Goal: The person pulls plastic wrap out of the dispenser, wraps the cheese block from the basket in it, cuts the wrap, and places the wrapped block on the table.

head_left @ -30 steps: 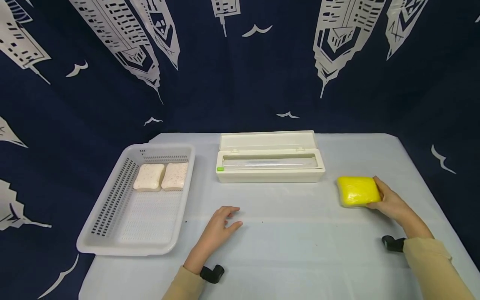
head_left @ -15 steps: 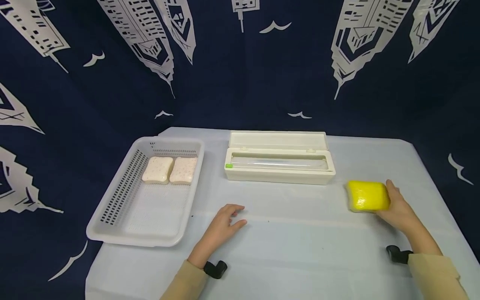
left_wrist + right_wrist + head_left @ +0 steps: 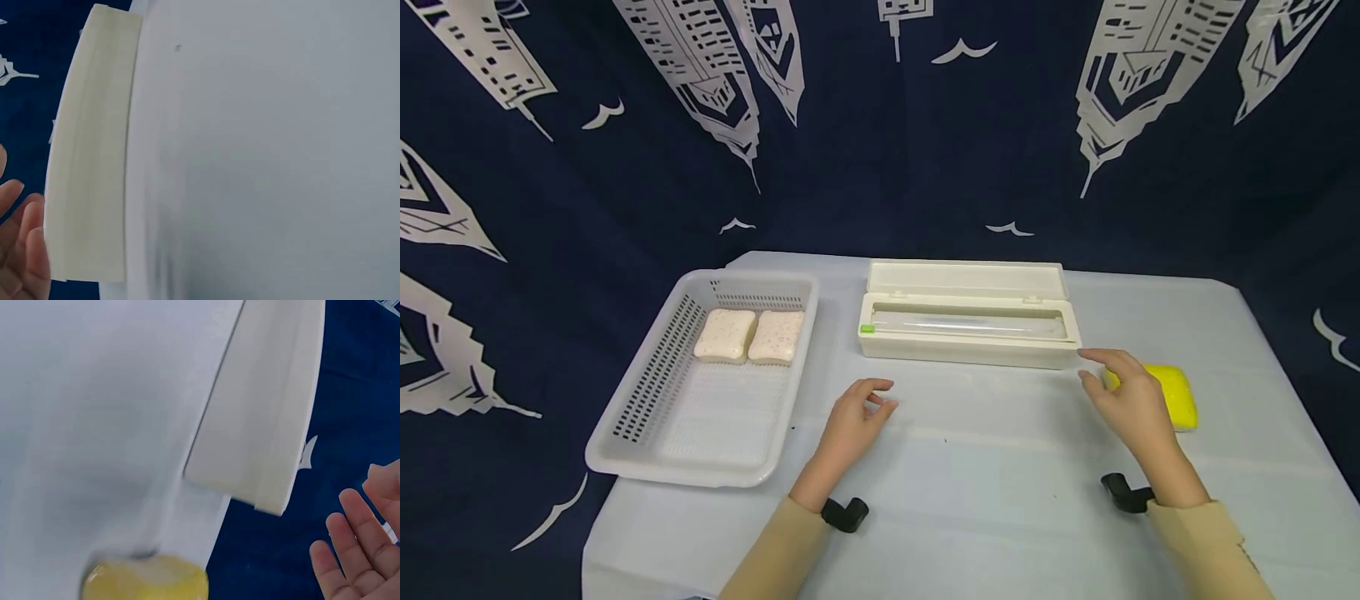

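In the head view a cream plastic-wrap dispenser box [image 3: 970, 350] stands at the back of the table, lid raised, a clear roll inside and a green tab at its left end. My left hand [image 3: 850, 429] hovers in front of the box with relaxed fingers, holding nothing. My right hand [image 3: 1131, 408] is near the box's right front corner, thumb and fingers apart, with nothing between them. Behind that hand lies a yellow wrapped block [image 3: 1176, 396], partly hidden by it. The right wrist view shows the yellow block [image 3: 147, 581] at the bottom edge, apart from the fingers [image 3: 356, 550].
A white perforated basket [image 3: 700, 462] stands at the left, with two pale bread-like slices [image 3: 726, 336] side by side at its back. A white cloth covers the table [image 3: 985, 500]. Behind it hangs a dark blue curtain [image 3: 880, 167] with white printed buildings.
My right hand has let go of the yellow block and moved left toward the dispenser box. The left hand has shifted slightly. The whole head view has drifted a little.
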Available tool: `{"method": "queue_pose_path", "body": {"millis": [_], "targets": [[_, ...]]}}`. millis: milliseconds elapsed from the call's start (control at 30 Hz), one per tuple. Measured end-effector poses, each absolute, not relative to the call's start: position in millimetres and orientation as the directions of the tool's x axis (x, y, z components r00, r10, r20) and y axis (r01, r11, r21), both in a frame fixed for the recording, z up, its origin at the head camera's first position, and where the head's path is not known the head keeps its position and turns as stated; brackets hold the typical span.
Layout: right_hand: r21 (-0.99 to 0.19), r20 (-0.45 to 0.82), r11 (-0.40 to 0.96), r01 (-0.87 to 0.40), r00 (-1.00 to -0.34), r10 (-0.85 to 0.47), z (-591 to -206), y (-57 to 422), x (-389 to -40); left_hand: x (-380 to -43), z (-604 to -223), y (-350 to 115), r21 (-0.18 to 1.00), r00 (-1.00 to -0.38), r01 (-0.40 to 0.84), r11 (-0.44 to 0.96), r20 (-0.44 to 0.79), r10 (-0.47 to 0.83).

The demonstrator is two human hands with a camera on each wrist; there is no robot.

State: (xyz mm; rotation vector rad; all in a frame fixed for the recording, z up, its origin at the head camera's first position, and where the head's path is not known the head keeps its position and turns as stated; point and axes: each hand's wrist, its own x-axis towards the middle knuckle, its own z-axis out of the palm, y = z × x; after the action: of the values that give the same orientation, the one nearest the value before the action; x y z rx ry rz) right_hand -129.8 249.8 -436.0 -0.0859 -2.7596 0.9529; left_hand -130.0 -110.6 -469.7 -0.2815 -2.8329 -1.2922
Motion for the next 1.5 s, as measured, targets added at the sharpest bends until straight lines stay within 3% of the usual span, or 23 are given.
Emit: {"method": "queue_pose_path", "body": {"millis": [267, 567, 1033, 1300, 1500], "targets": [[-0.623, 0.215, 0.781, -0.037, -0.969, 0.126, -437, 242, -162, -181, -451, -97, 0.662, -0.963, 0.216, 0.718, 0.266, 0.045], [-0.578, 0.212, 0.815, -0.034, -0.971, 0.11, -441, 241, -185, -222, -450, -97, 0.528, -0.953, 0.202, 0.825, 0.301, 0.041], [-0.552, 0.183, 0.831, -0.06, -0.982, 0.05, -445, 245, -201, -241, -451, -88, 0.422, -0.955, 0.159, 0.893, 0.295, 0.03], [-0.467, 0.291, 0.873, -0.143, -0.957, -0.001, -451, 241, -212, -246, -451, -86, 0.422, -0.957, 0.134, 0.896, 0.289, 0.007], [-0.496, 0.382, 0.858, -0.131, -0.921, 0.081, -455, 240, -215, -249, -450, -84, 0.455, -0.954, 0.115, 0.883, 0.299, -0.03]]}}
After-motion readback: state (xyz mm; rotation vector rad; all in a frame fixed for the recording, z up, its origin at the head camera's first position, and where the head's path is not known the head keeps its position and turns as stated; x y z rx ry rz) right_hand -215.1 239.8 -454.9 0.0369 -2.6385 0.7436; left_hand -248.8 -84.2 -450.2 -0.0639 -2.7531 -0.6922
